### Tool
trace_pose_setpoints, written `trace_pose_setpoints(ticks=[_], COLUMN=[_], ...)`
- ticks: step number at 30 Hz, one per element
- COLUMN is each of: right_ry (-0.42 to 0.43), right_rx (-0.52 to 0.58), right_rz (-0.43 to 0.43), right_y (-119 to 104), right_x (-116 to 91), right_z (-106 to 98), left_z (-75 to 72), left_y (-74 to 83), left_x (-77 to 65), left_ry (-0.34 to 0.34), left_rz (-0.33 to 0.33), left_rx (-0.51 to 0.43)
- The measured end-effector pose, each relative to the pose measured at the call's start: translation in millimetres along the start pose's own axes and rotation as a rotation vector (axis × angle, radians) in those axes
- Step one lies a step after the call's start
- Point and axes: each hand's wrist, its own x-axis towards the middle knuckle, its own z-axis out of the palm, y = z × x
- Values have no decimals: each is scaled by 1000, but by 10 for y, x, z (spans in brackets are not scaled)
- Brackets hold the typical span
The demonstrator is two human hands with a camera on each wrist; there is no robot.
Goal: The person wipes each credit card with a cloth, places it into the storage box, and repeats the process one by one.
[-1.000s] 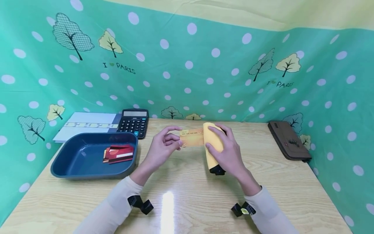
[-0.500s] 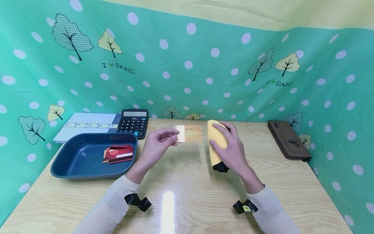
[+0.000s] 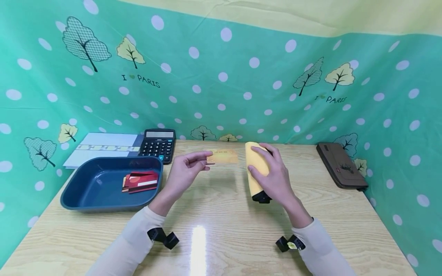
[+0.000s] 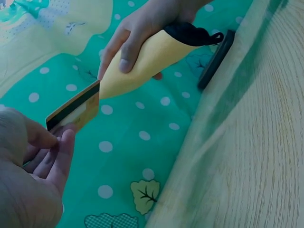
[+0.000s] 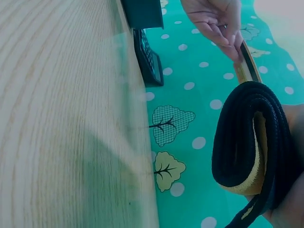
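In the head view, my left hand pinches a gold bank card by its left end, holding it over the table. The left wrist view shows the card's dark magnetic stripe. My right hand grips a folded yellow cloth with a black edge, fingers on top and thumb at its side. A gap lies between card and cloth in the head view, though they overlap in the left wrist view. From the right wrist, the cloth's rolled black end shows, with a hanging loop. More cards lie in the blue basin.
A blue basin stands at the left, with a black calculator and white sheets behind it. At the back right lies a brown zip case. A green dotted curtain borders the table.
My left hand has drawn the card leftward, away from the cloth, and its tilt has changed. My right hand has shifted slightly right, still holding the cloth.
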Motion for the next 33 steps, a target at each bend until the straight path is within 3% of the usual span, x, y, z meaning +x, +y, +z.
trace_pose_setpoints(ticks=[4,12,20,26,33], right_ry=[-3,-6,-10,-13,-15], right_rx=[2,1,0,5,2], right_rz=[9,12,12,14,0], right_y=[-1,-6,1,-6,-11], right_x=[0,4,3,0,-7], right_z=[-1,-5,-6,-7,2], left_z=[-6,-18,-32,-29,0], left_y=[-16,-33,6,1,-53], left_x=[9,30,11,20,24], left_ry=[11,59,178,170,134], left_rz=[-19,8,-24,-44,-65], left_rx=[-19,-106,106,105,5])
